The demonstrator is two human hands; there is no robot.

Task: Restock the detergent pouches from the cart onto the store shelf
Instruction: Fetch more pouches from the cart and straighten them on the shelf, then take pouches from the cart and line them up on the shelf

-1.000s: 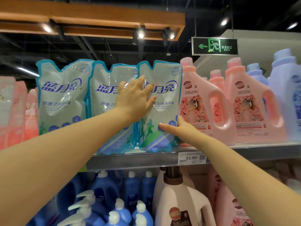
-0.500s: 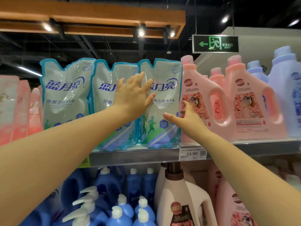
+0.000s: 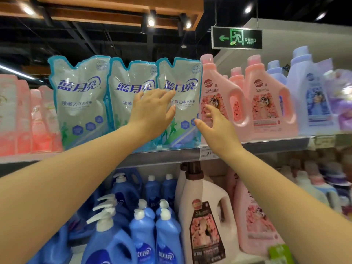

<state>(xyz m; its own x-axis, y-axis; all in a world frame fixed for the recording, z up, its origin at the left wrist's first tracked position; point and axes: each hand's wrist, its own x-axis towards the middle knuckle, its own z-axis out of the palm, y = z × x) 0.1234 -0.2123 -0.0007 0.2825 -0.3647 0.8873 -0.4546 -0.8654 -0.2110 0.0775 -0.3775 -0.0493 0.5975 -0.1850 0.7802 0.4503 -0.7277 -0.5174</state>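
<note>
Detergent pouches (image 3: 125,86) stand three abreast on the upper shelf (image 3: 162,159). Left hand (image 3: 152,113) stays flat, fingers spread, on the middle and right ones. Right hand (image 3: 217,128) has left the rightmost pouch's edge and is open, empty, maybe brushing the pink bottle (image 3: 219,80). Placement looks finished.

The metal shelf (image 3: 171,159) I face carries the left pouch (image 3: 80,103), the middle pouch (image 3: 125,88) and the right pouch (image 3: 183,103), all 3 upright in a row, each touching the next. Just right of them stand pink bottles (image 3: 222,103), then lavender bottles (image 3: 312,96). Blurred pink packs (image 3: 19,115) fill its left end. A price tag (image 3: 207,153) sits on its front edge.
</note>
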